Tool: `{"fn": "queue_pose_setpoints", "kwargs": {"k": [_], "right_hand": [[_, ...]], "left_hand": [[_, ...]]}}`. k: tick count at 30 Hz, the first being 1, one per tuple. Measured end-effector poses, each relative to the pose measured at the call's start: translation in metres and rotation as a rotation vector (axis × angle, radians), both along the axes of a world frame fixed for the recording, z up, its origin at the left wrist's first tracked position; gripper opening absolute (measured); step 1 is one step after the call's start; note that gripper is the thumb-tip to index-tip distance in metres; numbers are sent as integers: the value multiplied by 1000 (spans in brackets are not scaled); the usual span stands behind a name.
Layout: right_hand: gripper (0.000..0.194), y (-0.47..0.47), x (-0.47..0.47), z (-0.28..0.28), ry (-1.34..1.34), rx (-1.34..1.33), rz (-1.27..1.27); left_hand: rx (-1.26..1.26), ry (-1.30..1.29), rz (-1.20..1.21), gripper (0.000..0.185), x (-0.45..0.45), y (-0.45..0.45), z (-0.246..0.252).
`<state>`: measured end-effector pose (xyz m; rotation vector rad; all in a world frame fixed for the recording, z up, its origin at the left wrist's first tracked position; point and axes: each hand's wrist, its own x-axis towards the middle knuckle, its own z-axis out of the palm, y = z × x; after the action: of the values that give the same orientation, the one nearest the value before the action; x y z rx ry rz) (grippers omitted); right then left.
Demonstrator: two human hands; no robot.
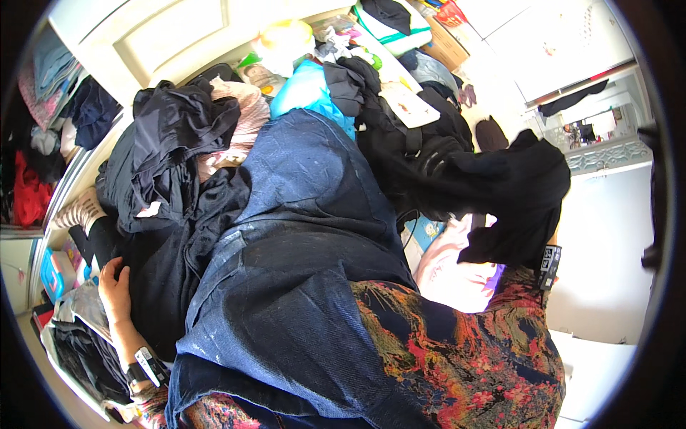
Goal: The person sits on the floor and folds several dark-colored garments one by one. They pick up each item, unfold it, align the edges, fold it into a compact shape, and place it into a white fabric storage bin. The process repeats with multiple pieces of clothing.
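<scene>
My left hand (113, 287) lies at the left edge of a black cloth (155, 279), fingers a little apart and nothing seen in it. On the right, a black garment (514, 187) is raised and covers most of my right hand (555, 236). Only a bit of skin shows above the wrist band, so its grip is hidden. Across my lap spreads a blue denim garment (300, 257), partly over my patterned clothing (461, 364). Dark crumpled clothes (177, 128) are heaped at the upper left, next to a pink garment (241, 118).
A striped sock (80, 210) covers a foot at the left. Nearby are shelves with folded clothes (51, 64) and a bag of dark cloth (88, 354). Ahead lie a bright blue bag (305, 91), a cardboard box (445, 45) and a white cabinet door (171, 37).
</scene>
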<state>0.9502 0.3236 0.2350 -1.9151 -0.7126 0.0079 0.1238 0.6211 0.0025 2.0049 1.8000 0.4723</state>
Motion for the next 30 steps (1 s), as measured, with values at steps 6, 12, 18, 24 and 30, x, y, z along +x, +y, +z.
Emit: {"fn": "queue_pose_setpoints", "kwargs": {"k": [6, 12, 18, 24, 30], "right_hand": [[60, -11, -43, -60, 118, -703, 590], [61, 38, -152, -181, 182, -1777, 1050], [51, 109, -84, -196, 749, -435, 228], [46, 184, -17, -239, 919, -321, -281], [18, 201, 8, -278, 920, -24, -458]], "left_hand": [[-38, 4, 7, 26, -2, 2, 2], [10, 89, 11, 26, -3, -4, 1], [24, 148, 7, 27, -4, -2, 2], [96, 183, 38, 23, -1, -17, -3], [100, 220, 80, 22, -3, -25, -3]]}}
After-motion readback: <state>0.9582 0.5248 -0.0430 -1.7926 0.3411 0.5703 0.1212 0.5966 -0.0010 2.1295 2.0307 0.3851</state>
